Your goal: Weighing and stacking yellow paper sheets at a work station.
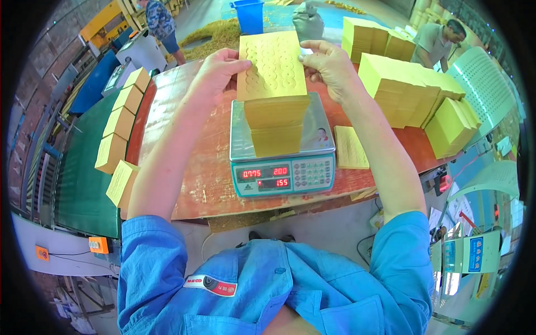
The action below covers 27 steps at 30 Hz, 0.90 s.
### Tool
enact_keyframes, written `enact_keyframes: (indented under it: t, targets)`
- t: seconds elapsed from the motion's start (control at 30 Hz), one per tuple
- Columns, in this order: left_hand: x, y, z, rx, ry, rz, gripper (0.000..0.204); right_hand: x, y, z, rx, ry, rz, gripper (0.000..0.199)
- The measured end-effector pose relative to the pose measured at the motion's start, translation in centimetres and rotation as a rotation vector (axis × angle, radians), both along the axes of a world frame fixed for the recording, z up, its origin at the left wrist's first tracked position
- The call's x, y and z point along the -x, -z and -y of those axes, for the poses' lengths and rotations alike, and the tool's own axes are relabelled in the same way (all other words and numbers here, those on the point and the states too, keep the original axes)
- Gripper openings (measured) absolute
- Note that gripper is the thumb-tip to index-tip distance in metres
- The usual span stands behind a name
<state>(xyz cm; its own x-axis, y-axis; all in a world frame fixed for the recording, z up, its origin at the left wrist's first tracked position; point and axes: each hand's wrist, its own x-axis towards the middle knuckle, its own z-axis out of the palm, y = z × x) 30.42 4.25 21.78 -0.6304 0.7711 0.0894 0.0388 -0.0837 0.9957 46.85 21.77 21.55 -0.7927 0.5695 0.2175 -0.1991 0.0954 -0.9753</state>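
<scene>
In the head view, a tall stack of yellow embossed paper sheets (272, 70) stands on the metal pan of a digital counter scale (285, 177), whose red displays are lit. The left hand (219, 72) is at the stack's upper left side, fingers bent and thumb reaching onto the top sheet's edge. The right hand (329, 64) is at the opposite edge, fingers curled, thumb and forefinger near the sheet. Whether either one pinches a sheet cannot be told.

The scale sits on a worn red tabletop (201, 184). Just beside it, to the right, lies a low pile of yellow sheets (350, 146); farther right stand large yellow paper stacks (399, 89). On the left, yellow bundles (118, 123) line a green conveyor belt (84, 173). Beyond the table are a blue bin (248, 17) and a co-worker (438, 42) leaning behind the large stacks.
</scene>
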Motion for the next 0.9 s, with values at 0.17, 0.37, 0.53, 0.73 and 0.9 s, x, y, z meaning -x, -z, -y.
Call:
enact_keyframes:
  t: [0.17, 0.37, 0.53, 0.73, 0.9]
  targets:
    - [0.9, 1.6, 0.4, 0.052, 0.007, -0.041, 0.018, 1.0, 1.5, -0.6, -0.020, 0.037, 0.065, 0.034]
    - [0.5, 1.0, 0.2, 0.176, -0.056, -0.122, 0.015, 0.9, 2.2, -1.0, -0.037, 0.055, 0.078, 0.033]
    - [0.7, 1.9, 0.5, 0.186, -0.063, -0.089, 0.017, 0.6, 2.2, 0.1, -0.048, 0.058, 0.067, 0.033]
    - [0.5, 2.5, 0.4, 0.162, -0.071, -0.026, 0.020, 1.2, 3.8, -0.9, -0.284, 0.142, 0.090, 0.034]
    - [-0.3, 3.5, 1.0, 0.162, -0.115, -0.067, 0.021, 0.9, 4.4, -0.2, -0.379, 0.199, 0.101, 0.033]
